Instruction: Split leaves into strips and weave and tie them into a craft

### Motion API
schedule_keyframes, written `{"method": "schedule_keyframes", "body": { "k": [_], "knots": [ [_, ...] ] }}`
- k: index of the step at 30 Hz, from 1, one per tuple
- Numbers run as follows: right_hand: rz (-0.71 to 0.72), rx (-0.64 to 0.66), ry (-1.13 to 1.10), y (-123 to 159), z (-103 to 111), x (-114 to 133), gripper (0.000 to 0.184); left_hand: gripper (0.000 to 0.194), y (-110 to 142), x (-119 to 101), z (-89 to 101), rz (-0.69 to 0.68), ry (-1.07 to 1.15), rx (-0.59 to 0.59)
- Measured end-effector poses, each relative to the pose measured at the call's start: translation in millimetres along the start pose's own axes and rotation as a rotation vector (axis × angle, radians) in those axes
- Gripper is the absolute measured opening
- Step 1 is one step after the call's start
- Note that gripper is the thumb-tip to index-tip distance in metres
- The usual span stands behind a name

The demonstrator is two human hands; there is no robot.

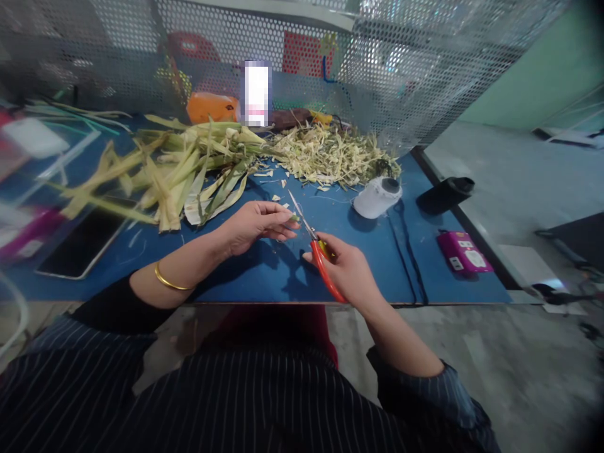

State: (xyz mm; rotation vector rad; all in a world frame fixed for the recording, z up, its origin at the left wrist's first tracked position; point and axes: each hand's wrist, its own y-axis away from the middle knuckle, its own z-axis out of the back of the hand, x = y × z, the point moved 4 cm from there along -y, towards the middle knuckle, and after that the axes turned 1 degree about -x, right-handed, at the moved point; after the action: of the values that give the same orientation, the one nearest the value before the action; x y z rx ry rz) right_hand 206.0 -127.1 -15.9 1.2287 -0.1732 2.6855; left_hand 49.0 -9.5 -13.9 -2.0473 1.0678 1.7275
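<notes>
My left hand (pixel 257 226) is closed in a pinch on a small green plant piece (pixel 295 218), mostly hidden by the fingertips. In my right hand (pixel 352 270) is a pair of scissors (pixel 325 274) with red handles. The blades point up and away, beside the left fingertips; whether they touch the piece I cannot tell. Beyond my left hand lies a heap of long, pale green husk-like leaves and stalks (pixel 170 182). Behind the scissors spreads a pile of small chopped plant bits (pixel 330 157), with a few scraps loose on the blue table (pixel 264 277).
To the right stand a white thread spool (pixel 370 202), a dark cone (pixel 443 195) and a purple box (pixel 465 253), with black cord (pixel 408 251) between. A phone-like dark slab (pixel 85 245) lies left. An orange container (pixel 212 107) sits before the perforated metal panel (pixel 401 75).
</notes>
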Motion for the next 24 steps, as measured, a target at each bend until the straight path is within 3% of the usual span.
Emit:
{"method": "schedule_keyframes", "body": {
  "k": [3,6,11,16,20,24],
  "knots": [
    [-0.009,-0.012,0.131,0.4,5.2,-1.7,0.045,0.015,-1.6,-1.2,0.7,0.004,0.108,-0.008],
    [0.005,0.025,0.308,2.6,14.6,-5.3,0.049,0.010,-4.9,-6.3,7.0,-0.076,0.223,-0.074],
    [0.043,0.134,0.570,12.1,46.6,-20.2,0.053,0.012,-5.5,-19.6,19.4,-0.219,0.289,-0.170],
    [-0.087,-0.006,0.772,13.0,76.3,-39.0,0.050,0.012,-1.4,-28.1,21.4,-0.191,0.222,-0.191],
    [-0.110,-0.108,0.949,2.3,74.9,-41.5,0.046,0.013,2.3,-28.7,16.2,-0.126,0.130,-0.110],
    [0.029,-0.088,0.981,-12.9,62.9,-24.0,0.028,0.014,5.4,-26.3,10.2,-0.076,0.054,-0.041]
  ]
}}
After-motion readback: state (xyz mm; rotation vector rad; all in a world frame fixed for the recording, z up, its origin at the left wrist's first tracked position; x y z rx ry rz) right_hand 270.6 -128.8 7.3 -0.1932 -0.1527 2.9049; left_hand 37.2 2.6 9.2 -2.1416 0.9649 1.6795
